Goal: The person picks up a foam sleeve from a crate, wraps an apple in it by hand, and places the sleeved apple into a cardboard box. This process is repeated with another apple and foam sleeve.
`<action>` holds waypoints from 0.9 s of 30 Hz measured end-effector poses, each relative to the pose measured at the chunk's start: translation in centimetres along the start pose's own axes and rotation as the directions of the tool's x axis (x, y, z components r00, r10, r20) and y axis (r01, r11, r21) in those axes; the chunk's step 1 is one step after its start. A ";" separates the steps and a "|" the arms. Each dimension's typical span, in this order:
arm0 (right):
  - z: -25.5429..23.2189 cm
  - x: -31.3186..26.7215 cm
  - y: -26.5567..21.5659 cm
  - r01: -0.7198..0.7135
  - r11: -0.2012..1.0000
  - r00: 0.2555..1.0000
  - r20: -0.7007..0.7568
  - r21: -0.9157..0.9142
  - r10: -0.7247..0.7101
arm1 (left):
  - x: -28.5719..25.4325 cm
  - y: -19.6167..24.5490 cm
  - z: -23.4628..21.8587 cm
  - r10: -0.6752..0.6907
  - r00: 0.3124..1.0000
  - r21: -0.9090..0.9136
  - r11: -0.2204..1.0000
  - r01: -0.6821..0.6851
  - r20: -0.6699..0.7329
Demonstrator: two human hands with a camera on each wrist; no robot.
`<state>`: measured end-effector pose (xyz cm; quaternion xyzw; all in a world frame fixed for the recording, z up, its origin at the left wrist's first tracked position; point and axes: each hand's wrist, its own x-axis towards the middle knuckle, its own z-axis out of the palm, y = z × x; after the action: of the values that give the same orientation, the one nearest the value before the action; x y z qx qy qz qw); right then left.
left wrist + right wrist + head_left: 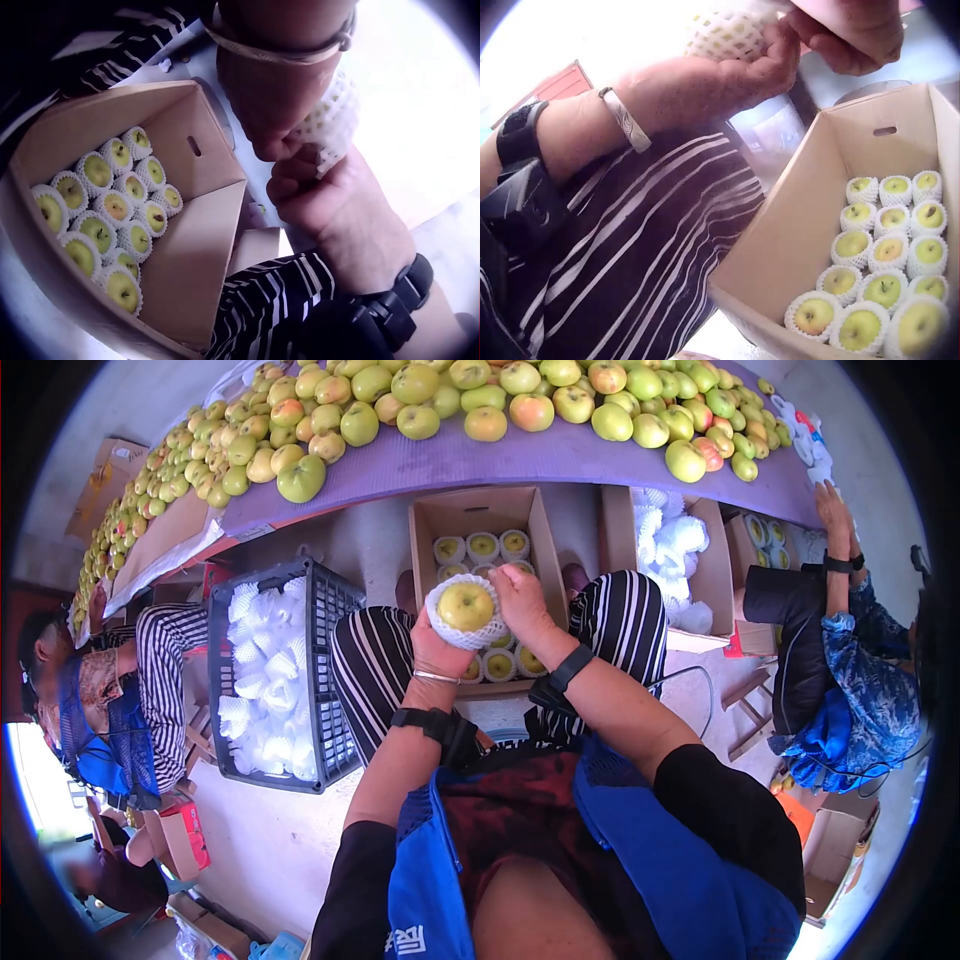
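Note:
A yellow-green apple (466,606) sits in a white foam net sleeve (455,636), held over an open cardboard box (430,520). My left hand (440,650) grips the sleeved apple from below and the left; a bracelet circles that wrist. On the other side, my right hand (525,605) pinches the edge of the sleeve with curled fingers. Both hands meet at the sleeve (334,124) in the left wrist view. Rows of sleeved apples (889,251) stand inside the box, stems mostly up.
A black plastic crate (340,600) heaped with foam sleeves (265,680) stands at left. At right, another cardboard box (712,525) holds more sleeves. Loose apples pile on the purple-covered table (400,465) ahead. People sit on both sides, one in a blue camouflage sleeve (860,670).

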<state>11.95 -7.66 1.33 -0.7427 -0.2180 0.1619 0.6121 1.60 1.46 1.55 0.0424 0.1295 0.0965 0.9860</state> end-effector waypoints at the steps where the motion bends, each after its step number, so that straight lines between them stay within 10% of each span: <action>1: 0.1 -0.3 -0.2 0.007 0.998 1.000 -0.017 -0.065 -0.008 | 0.1 0.0 -0.2 0.000 1.000 -0.001 1.000 0.000 0.001; 10: -0.7 -1.0 -0.2 0.175 0.876 0.985 0.083 -0.450 -0.153 | -0.3 0.6 -0.3 -0.037 0.999 0.034 0.999 0.038 -0.019; 14: -2.1 0.2 0.1 0.194 0.970 0.971 0.169 -0.145 -0.169 | 0.0 0.8 -0.1 -0.050 0.978 0.147 0.986 0.081 -0.203; 16: -2.8 -0.3 -3.5 0.166 0.986 0.878 0.451 0.025 -0.159 | 0.2 0.7 -0.2 -0.055 0.955 0.188 0.976 0.113 -0.292; 21: -0.8 -1.3 -2.6 0.296 0.941 0.754 0.645 -0.165 -0.124 | 0.3 0.1 0.6 0.009 0.938 0.357 0.926 0.122 -0.346; 24: -1.2 0.4 -2.4 0.273 0.957 0.779 0.606 -0.102 -0.158 | 0.2 0.8 1.0 -0.006 0.968 0.282 0.956 0.079 -0.252; 26: -2.5 2.3 -3.4 -0.118 0.985 0.857 0.514 0.128 0.036 | 0.0 1.4 2.3 0.238 0.777 0.371 0.929 -0.007 -0.582; 27: -3.0 3.6 -3.8 -0.180 0.967 0.861 0.504 0.179 0.067 | 0.0 2.0 0.9 0.302 0.786 0.425 0.903 -0.055 -0.540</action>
<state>16.07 -7.75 5.72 -0.6166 -0.2993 0.4085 0.6027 1.48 3.40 2.66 0.2163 0.4430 0.1720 0.8529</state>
